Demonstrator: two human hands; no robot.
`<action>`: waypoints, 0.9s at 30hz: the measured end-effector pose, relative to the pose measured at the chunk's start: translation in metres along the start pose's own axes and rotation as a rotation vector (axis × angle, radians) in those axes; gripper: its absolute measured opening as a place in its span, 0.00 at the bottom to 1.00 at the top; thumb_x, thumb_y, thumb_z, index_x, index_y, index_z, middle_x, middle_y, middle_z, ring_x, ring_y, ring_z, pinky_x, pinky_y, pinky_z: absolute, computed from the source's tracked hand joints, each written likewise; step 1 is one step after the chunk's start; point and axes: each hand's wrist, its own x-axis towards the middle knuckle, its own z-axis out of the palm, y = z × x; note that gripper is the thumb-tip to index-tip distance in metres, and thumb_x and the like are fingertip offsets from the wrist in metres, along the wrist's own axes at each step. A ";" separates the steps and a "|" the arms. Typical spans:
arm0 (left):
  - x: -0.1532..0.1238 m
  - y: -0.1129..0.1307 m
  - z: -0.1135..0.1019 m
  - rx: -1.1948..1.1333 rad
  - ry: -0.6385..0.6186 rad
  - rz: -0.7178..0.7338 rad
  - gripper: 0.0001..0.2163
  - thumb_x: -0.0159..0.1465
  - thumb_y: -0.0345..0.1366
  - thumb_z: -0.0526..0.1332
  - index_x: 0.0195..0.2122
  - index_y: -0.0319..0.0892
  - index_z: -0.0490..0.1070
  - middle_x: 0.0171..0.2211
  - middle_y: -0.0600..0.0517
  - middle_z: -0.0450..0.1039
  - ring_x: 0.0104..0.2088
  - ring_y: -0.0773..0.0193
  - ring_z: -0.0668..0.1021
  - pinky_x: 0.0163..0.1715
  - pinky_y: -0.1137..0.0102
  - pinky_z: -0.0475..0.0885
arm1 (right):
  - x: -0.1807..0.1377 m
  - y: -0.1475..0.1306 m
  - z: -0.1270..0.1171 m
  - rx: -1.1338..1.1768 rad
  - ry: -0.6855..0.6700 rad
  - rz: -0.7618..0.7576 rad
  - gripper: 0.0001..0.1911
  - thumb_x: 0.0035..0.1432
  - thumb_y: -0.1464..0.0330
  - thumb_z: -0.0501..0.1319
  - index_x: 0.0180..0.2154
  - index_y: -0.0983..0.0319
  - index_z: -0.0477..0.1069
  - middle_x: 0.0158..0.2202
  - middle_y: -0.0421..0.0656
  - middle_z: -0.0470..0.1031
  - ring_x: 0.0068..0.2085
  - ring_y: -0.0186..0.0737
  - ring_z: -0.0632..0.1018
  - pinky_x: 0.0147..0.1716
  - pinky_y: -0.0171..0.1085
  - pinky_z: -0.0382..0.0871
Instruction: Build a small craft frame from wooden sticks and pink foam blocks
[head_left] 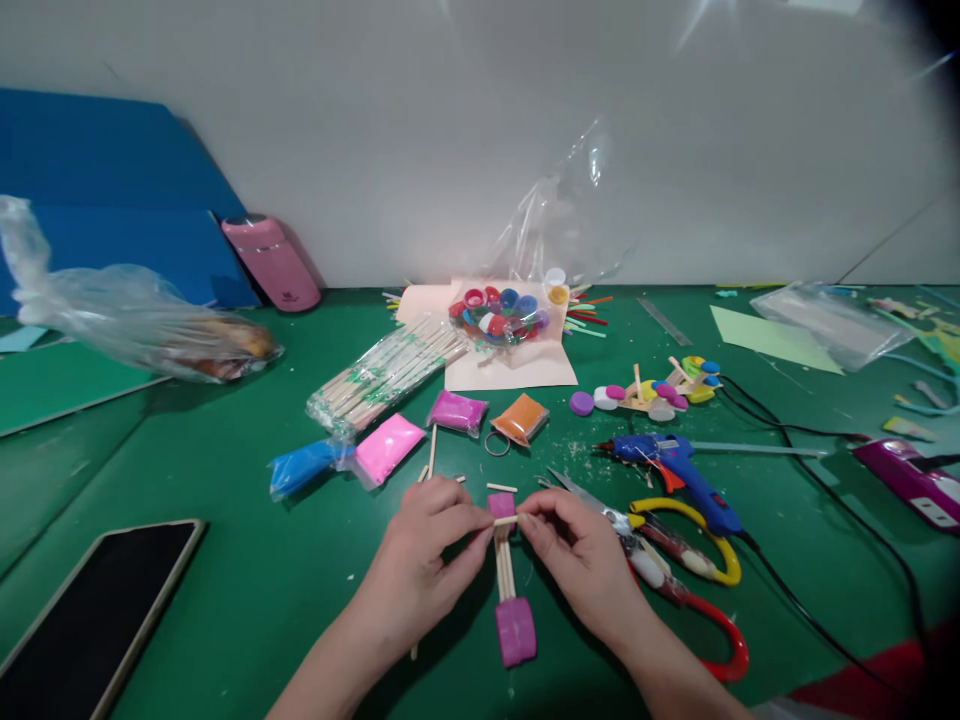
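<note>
Between the fingertips of my left hand [439, 550] and my right hand [577, 555] is a short wooden stick piece [506, 521], pinched at both ends and held crosswise. It lies over or just above a row of wooden sticks [505, 570]; whether it touches them I cannot tell. Purple clay [516, 632] wraps the near end of that row, and a smaller purple block [501, 503] is at the far end. Another short stick piece [502, 488] lies just beyond. Beside my left hand, a longer stick [433, 450] is partly hidden.
Scissors [720, 540] with yellow and red handles and a blue glue gun [679, 465] with its cord lie at the right. Clay packets [388, 449], bagged sticks [386, 370] and bottle caps [499, 315] are ahead. A phone [97, 610] rests at left.
</note>
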 end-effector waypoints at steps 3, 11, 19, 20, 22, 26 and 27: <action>0.000 -0.001 0.000 -0.005 -0.001 0.001 0.07 0.58 0.28 0.56 0.29 0.42 0.73 0.24 0.52 0.68 0.27 0.65 0.70 0.28 0.69 0.66 | -0.001 0.000 0.000 0.003 -0.003 0.005 0.09 0.58 0.65 0.53 0.32 0.62 0.69 0.28 0.40 0.67 0.27 0.34 0.67 0.25 0.31 0.61; 0.001 0.000 0.000 0.015 -0.002 0.003 0.07 0.58 0.29 0.55 0.30 0.43 0.73 0.24 0.52 0.68 0.27 0.65 0.70 0.28 0.70 0.66 | -0.001 -0.001 0.000 0.014 -0.002 0.000 0.08 0.58 0.66 0.54 0.32 0.62 0.69 0.29 0.41 0.68 0.29 0.35 0.69 0.27 0.32 0.62; 0.000 0.000 0.000 0.015 0.003 0.000 0.07 0.58 0.28 0.55 0.29 0.42 0.73 0.24 0.52 0.67 0.27 0.65 0.71 0.27 0.70 0.66 | 0.000 0.000 0.000 0.008 0.005 -0.001 0.08 0.57 0.66 0.54 0.32 0.62 0.69 0.28 0.41 0.68 0.29 0.35 0.69 0.26 0.31 0.62; -0.001 0.000 0.000 0.015 0.000 -0.004 0.07 0.58 0.28 0.55 0.30 0.42 0.73 0.24 0.52 0.67 0.27 0.65 0.71 0.27 0.70 0.66 | -0.001 0.000 0.000 0.010 0.005 0.000 0.08 0.57 0.66 0.54 0.32 0.62 0.69 0.29 0.41 0.68 0.29 0.35 0.69 0.26 0.31 0.62; -0.001 0.000 0.000 0.011 -0.005 -0.011 0.07 0.58 0.29 0.55 0.30 0.42 0.73 0.24 0.52 0.67 0.27 0.65 0.71 0.28 0.70 0.66 | -0.001 -0.001 0.000 0.015 0.003 -0.001 0.08 0.57 0.66 0.54 0.32 0.62 0.69 0.29 0.41 0.68 0.29 0.35 0.69 0.26 0.31 0.62; -0.001 0.000 0.000 0.010 -0.010 -0.007 0.07 0.58 0.28 0.55 0.30 0.42 0.73 0.24 0.52 0.67 0.27 0.65 0.71 0.28 0.70 0.66 | -0.002 -0.002 0.000 0.005 0.003 -0.002 0.08 0.57 0.66 0.54 0.32 0.62 0.69 0.28 0.41 0.68 0.28 0.34 0.68 0.25 0.31 0.61; -0.001 -0.001 0.000 0.012 -0.009 -0.005 0.07 0.58 0.28 0.55 0.30 0.42 0.73 0.24 0.52 0.67 0.27 0.65 0.71 0.28 0.70 0.65 | -0.002 -0.002 0.000 0.003 0.005 -0.004 0.08 0.57 0.66 0.54 0.32 0.62 0.69 0.28 0.41 0.68 0.27 0.34 0.68 0.25 0.31 0.61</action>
